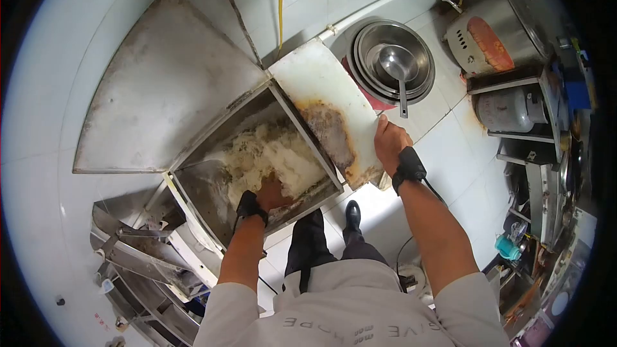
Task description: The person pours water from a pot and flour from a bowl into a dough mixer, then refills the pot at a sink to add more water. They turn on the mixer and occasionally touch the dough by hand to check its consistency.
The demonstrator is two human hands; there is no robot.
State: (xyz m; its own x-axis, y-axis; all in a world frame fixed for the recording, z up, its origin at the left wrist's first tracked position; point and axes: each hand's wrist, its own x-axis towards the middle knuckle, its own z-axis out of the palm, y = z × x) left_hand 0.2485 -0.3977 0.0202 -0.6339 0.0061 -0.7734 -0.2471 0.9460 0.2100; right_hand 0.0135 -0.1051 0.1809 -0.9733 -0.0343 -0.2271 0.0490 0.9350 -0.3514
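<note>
My left hand (pixel 274 193) reaches into the metal tub of a mixing machine (pixel 295 119). It is pushed into a pale, crumbly mass of dough (pixel 273 154), which hides its fingers. The tub's broad metal lid (pixel 164 83) stands open on the far left side. On the right, my right hand (pixel 391 144) is closed at the edge of the machine's white, rust-stained housing (pixel 321 77). Its fingers are curled there, and whatever they hold is out of sight. Each wrist wears a black band.
Nested steel bowls (pixel 369 35) with a ladle (pixel 398 64) on top stand beyond the housing. A large steel pot (pixel 495 35) and a gas cylinder (pixel 504 110) are at the right. Metal shelving (pixel 141 250) lies at lower left. A power cord (pixel 241 22) hangs behind the tub.
</note>
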